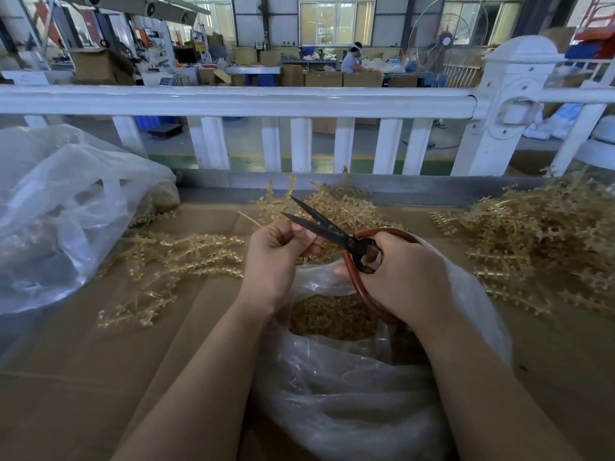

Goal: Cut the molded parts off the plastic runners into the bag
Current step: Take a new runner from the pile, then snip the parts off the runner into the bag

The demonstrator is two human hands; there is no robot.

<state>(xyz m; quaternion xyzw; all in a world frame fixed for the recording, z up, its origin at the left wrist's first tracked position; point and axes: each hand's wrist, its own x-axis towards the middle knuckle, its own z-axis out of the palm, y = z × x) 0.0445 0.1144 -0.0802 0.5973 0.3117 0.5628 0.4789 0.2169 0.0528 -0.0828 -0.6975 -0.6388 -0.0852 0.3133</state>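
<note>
Right hand grips the red-handled scissors, blades parted, just above the open clear bag holding cut parts. Just left of the blades, over the bag's far rim, the left hand has its fingers curled, pinching a thin runner piece. Loose runners lie on cardboard left and right of the bag.

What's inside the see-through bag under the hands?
The clear bag holds a heap of small tan cut parts. The right hand and the crinkled plastic hide how far down the heap goes.
</note>
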